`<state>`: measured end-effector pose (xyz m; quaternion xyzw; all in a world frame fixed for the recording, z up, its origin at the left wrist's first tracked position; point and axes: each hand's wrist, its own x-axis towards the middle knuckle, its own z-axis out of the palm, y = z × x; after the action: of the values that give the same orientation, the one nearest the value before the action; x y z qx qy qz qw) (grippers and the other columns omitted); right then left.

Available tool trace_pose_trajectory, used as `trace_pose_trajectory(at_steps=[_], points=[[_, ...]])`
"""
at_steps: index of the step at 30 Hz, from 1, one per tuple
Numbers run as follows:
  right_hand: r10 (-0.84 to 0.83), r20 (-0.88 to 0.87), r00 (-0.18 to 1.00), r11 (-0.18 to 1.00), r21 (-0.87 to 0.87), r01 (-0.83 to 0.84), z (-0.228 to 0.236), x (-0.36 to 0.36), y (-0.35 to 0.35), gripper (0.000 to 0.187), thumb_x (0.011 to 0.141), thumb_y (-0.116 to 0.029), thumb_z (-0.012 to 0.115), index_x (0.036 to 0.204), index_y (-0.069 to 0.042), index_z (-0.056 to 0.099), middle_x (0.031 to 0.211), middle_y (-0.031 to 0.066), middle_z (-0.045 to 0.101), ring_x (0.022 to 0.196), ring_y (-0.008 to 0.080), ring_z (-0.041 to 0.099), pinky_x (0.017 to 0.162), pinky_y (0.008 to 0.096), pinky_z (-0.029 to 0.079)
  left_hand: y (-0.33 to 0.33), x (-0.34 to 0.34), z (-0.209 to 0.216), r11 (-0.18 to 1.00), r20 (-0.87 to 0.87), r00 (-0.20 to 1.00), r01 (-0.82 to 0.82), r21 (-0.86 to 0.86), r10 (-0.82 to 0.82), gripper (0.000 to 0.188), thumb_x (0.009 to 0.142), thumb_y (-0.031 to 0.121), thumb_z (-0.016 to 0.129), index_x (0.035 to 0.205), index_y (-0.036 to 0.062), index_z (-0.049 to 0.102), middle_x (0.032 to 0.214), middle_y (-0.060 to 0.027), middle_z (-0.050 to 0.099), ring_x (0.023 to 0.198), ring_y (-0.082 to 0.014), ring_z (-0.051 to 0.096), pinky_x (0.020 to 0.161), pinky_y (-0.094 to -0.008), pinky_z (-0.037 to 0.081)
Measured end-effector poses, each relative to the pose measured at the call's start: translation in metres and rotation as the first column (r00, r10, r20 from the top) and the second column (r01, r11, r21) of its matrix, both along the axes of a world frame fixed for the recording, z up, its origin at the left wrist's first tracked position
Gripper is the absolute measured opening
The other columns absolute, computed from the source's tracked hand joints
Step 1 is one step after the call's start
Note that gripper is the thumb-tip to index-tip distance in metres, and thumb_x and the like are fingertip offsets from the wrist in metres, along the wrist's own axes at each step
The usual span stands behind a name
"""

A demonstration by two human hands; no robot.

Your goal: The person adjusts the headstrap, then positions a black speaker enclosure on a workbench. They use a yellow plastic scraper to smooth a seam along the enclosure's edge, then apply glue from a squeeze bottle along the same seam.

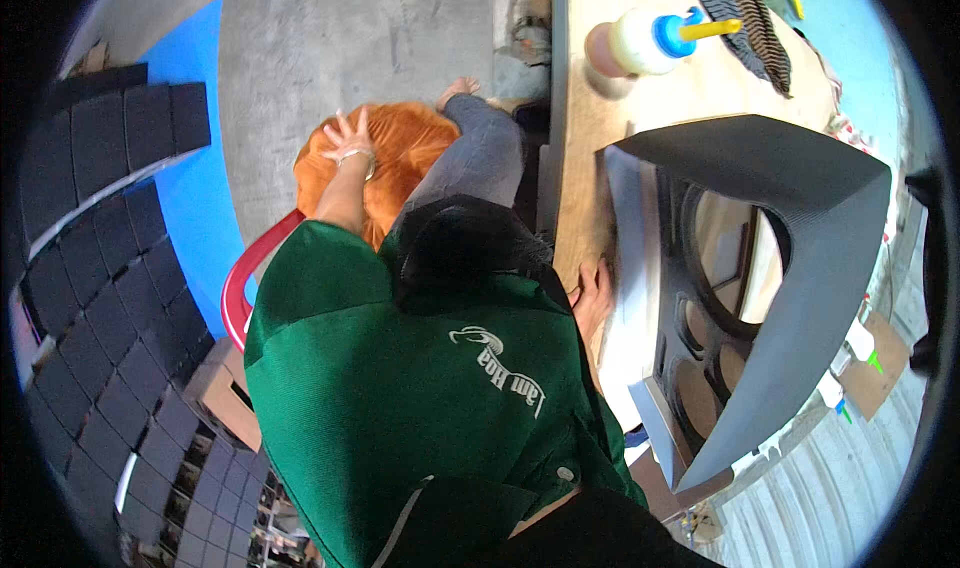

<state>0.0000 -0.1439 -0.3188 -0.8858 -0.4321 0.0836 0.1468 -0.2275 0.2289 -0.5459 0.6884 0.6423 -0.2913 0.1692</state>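
Note:
My left hand [350, 140] lies with fingers spread on an orange plush cushion [410, 158], beside my bent leg in grey trousers. A light bracelet circles that wrist. At the near edge of the wooden table [580, 203], my right hand [593, 296] rests with its fingers stretched out, holding nothing; its wrist is partly hidden by my green shirt. Close to its right stands a black box-like cabinet [830, 208], open on the side toward me. Inside it shows a panel with one large round hole and several smaller ones.
A squeeze bottle [645, 43] with blue cap and yellow nozzle stands at the table's far part, near a striped cloth [755, 33]. Stacked black blocks [110, 228] fill the left. A red chair [240, 283] is under me, and a cardboard box [225, 393] sits behind it.

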Motion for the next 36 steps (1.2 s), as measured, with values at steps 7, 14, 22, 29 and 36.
trace_pose_trajectory(at_steps=[7,14,22,29,36], points=[[0.031,0.050,0.998,0.998,0.052,-0.034,-0.003,-0.006,-0.005,0.043,0.082,-0.007,0.046,0.125,-0.009,0.044,0.133,0.0215,0.038,0.119,0.0374,0.039,0.095,0.0484,0.030,-0.121,-0.058,0.009,0.883,-0.067,0.997,0.000,-0.470,-0.036,0.087,0.083,0.026,0.057,0.141,0.0406,-0.007,0.149,-0.0053,-0.017,0.136,-0.0413,-0.003,0.099,-0.0699,0.015],[0.075,0.084,0.994,0.994,0.068,-0.081,-0.002,-0.008,-0.005,0.044,0.082,-0.010,0.044,0.126,-0.010,0.044,0.135,0.0178,0.038,0.122,0.0345,0.038,0.097,0.0475,0.029,-0.183,-0.163,0.037,0.965,-0.442,0.883,0.041,-0.258,-0.156,0.067,0.088,0.021,0.046,0.145,0.0229,0.010,0.150,-0.0152,0.000,0.134,-0.0477,0.002,0.100,-0.0699,0.001],[0.066,0.062,0.996,0.994,0.084,-0.071,-0.001,-0.009,-0.004,0.043,0.083,-0.010,0.043,0.125,-0.007,0.045,0.134,0.0197,0.039,0.123,0.0350,0.037,0.098,0.0463,0.028,-0.254,-0.192,0.000,0.472,-0.052,0.669,0.464,-0.750,-0.742,0.047,0.089,0.035,0.041,0.134,0.0249,0.041,0.146,-0.0072,0.026,0.135,-0.0319,0.021,0.101,-0.0680,0.004],[0.074,0.050,0.996,0.995,0.066,-0.078,-0.004,-0.011,-0.003,0.042,0.084,-0.009,0.041,0.125,-0.003,0.043,0.134,0.0236,0.037,0.125,0.0394,0.033,0.101,0.0472,0.023,-0.259,-0.185,-0.052,0.697,-0.124,0.789,0.443,-0.563,-0.602,0.049,0.085,0.042,0.046,0.129,0.0203,0.048,0.142,-0.0092,0.034,0.132,-0.0299,0.027,0.104,-0.0618,0.008],[0.101,0.036,0.994,0.992,0.077,-0.103,-0.004,-0.011,-0.002,0.043,0.083,-0.004,0.040,0.125,-0.002,0.042,0.135,0.0238,0.035,0.126,0.0384,0.032,0.102,0.0466,0.023,-0.253,-0.196,-0.038,0.942,0.134,0.985,0.146,-0.302,-0.110,0.036,0.080,0.035,0.049,0.093,0.0080,0.068,0.102,-0.0194,0.063,0.096,-0.0324,0.061,0.088,-0.0380,0.044]])
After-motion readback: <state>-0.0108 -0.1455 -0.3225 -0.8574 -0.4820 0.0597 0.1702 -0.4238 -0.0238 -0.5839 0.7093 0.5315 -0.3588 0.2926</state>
